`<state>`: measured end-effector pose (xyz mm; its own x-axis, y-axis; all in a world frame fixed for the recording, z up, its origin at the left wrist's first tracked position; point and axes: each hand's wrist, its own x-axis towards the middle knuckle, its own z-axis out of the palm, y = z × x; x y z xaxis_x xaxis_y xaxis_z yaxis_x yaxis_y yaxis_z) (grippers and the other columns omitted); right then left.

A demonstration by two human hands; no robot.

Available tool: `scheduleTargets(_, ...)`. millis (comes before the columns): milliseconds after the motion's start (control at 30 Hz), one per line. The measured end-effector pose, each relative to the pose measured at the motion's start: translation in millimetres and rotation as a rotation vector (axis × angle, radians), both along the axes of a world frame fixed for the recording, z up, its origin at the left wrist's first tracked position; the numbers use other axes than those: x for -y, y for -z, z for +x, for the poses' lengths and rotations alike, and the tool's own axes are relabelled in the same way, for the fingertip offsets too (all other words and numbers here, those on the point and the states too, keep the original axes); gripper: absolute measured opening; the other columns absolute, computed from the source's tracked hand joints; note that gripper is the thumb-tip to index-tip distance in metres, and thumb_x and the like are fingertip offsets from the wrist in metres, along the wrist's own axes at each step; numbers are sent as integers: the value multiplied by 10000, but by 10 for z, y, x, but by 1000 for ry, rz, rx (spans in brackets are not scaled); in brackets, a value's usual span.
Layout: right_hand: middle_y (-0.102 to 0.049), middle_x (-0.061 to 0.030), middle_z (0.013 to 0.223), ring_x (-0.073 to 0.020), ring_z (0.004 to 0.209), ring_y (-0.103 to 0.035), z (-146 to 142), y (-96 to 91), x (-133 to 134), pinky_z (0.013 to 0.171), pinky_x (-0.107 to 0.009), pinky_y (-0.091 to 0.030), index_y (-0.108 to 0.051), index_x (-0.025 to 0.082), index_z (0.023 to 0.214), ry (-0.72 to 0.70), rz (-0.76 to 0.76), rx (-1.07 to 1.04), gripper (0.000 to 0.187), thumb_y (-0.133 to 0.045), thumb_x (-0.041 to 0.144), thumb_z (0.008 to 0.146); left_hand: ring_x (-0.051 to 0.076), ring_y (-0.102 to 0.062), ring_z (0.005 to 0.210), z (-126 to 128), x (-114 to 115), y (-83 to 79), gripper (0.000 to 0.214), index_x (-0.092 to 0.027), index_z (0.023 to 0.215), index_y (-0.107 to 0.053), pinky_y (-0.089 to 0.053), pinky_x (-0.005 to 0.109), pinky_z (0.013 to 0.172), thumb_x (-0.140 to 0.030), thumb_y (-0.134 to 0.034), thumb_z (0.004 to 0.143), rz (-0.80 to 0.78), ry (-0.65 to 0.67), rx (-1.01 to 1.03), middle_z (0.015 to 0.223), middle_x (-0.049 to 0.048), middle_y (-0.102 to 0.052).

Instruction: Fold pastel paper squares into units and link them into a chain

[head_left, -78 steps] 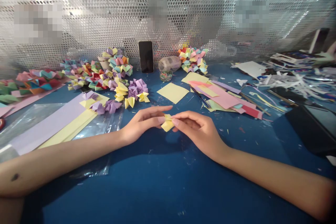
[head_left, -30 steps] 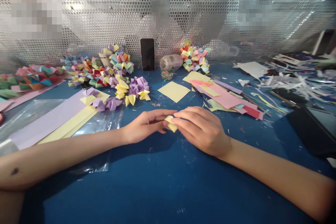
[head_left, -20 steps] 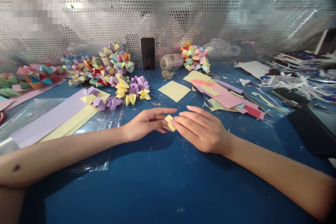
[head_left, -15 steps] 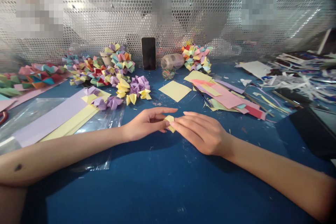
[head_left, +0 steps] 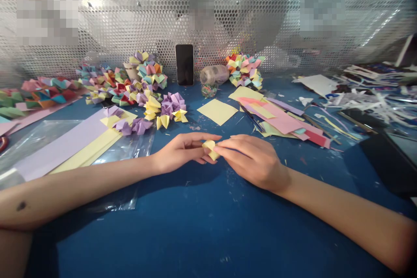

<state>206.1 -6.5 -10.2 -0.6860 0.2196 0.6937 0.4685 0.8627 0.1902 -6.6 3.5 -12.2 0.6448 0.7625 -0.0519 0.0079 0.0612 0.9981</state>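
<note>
Between my two hands is a small folded piece of yellow paper (head_left: pixel 210 149), held just above the blue table. My left hand (head_left: pixel 180 152) pinches it from the left, with the thumb in front and the fingers behind. From the right, the fingertips of my right hand (head_left: pixel 256 160) close on its edge. Beyond the hands lies a flat yellow paper square (head_left: pixel 218 111). Folded yellow paper pieces (head_left: pixel 163 120) and purple ones (head_left: pixel 173 105) stand to the left of that square.
Purple and yellow paper strips (head_left: pixel 70 143) lie on a clear plastic bag (head_left: pixel 130 195) at left. A phone (head_left: pixel 184 65) leans upright at the back near a jar (head_left: pixel 215 74). Pink paper scraps (head_left: pixel 283 118) and a pen (head_left: pixel 251 117) lie right; a black object (head_left: pixel 384 163) sits far right.
The folded yellow paper has turned a little between my hands. My right fingers have drawn closer together into a pinch at its right edge. The left hand has barely moved.
</note>
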Motion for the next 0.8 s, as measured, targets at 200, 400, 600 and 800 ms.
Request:
scheduleTargets(200,-713,-41,916,-175,871,-647,9,-48,19,818,-333,-534,-657,147,932,-19,128,86,153,-613,97,794,146,-671,799,-16,-8,-21,489,-193,1285,-477,-521,251,755,-168,-580,807,-20,-32,24,842,45,-713)
scheduleTargets(400,-713,-17,934,-174,904,-643,23,-35,47,855,-343,-520,-657,170,934,-4,153,113,144,-620,135,799,145,-664,740,-35,-11,-22,496,-159,1234,-535,-528,253,738,-127,-605,744,-5,-25,10,786,38,-704)
scheduleTargets(600,-712,-20,927,-167,904,-645,4,-11,47,867,-341,-516,-644,160,948,-14,144,120,146,-605,137,810,162,-660,796,-33,2,-27,396,-166,1224,-538,-533,289,768,-247,-539,836,10,-28,13,871,60,-688)
scheduleTargets(800,-710,-11,906,-160,904,-645,-9,0,51,892,-338,-503,-635,174,923,-11,121,90,127,-611,143,803,132,-655,728,7,38,-17,375,-165,1223,-516,-540,257,723,-275,-544,865,90,-52,-37,780,36,-684)
